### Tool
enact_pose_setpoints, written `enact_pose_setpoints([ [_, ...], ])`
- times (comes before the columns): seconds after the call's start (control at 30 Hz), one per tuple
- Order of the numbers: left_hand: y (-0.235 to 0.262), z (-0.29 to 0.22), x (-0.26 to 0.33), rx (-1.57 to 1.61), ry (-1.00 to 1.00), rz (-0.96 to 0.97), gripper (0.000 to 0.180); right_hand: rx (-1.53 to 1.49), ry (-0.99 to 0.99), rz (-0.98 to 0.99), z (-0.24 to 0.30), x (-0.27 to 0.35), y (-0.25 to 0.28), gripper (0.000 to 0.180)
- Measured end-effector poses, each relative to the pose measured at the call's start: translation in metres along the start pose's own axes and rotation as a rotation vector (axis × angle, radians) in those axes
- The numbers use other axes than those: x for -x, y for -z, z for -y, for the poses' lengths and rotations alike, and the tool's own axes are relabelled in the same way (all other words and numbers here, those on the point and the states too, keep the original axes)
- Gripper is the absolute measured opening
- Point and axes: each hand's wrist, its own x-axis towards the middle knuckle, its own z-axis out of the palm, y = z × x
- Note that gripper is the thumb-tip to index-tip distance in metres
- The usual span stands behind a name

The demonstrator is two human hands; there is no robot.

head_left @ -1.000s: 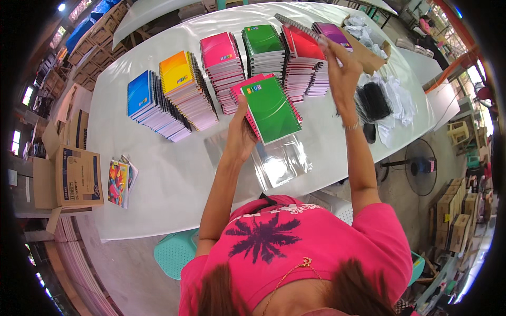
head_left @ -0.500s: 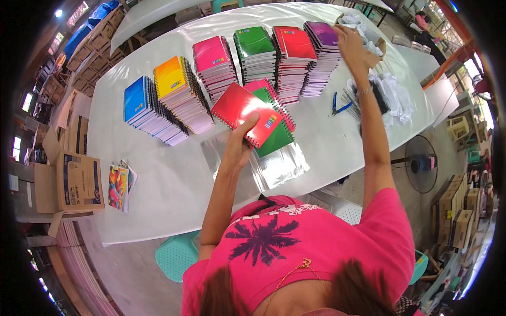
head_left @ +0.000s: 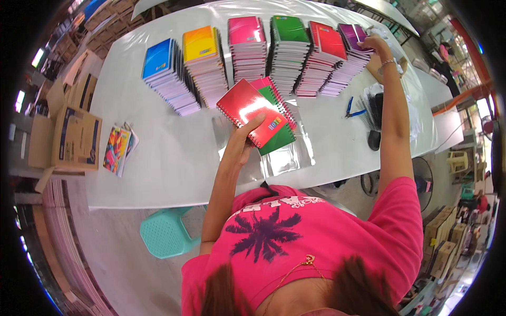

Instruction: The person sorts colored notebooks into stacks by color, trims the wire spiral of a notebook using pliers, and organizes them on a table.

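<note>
My left hand [head_left: 247, 134] grips a fan of spiral notebooks: a red notebook [head_left: 242, 102] on top, a green notebook [head_left: 276, 145] under it, and a pink notebook [head_left: 260, 83] behind. At the far right my right hand [head_left: 378, 46] has its fingers closed on the near right edge of a purple notebook [head_left: 352, 35], the top one of its stack. Beside it stand stacks of notebooks with red [head_left: 328, 39], green [head_left: 289, 29], pink [head_left: 245, 30], yellow [head_left: 200, 43] and blue [head_left: 157, 58] covers. Clear plastic sheets [head_left: 287, 158] lie below my left hand.
Blue-handled pliers [head_left: 354, 109] and black spiral coils [head_left: 369, 108] lie right of the stacks, near a black object [head_left: 373, 140]. Behind my right hand is a box [head_left: 375, 67] with crumpled plastic. Colourful booklets [head_left: 117, 150] and an open carton [head_left: 76, 137] are at left.
My right hand has come down from above the purple stack onto its top notebook. My left hand keeps the same fanned notebooks. The view has shifted, moving the stacks rightward in the picture.
</note>
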Motion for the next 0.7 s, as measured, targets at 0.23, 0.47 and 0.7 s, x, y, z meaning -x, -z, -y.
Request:
enact_pose_setpoints([
  [0.23,0.035,-0.018,0.032,0.024,-0.052,-0.067,0.055,-1.185,-0.031,-0.253,0.165,0.100,0.029,0.050],
  [0.47,0.089,-0.039,0.058,0.066,-0.098,-0.060,0.072,-1.855,0.027,0.317,0.335,0.194,-0.040,0.052],
  [0.7,0.153,-0.073,0.091,0.093,-0.073,-0.131,0.059,-0.796,0.386,0.132,0.420,0.262,-0.105,0.058],
])
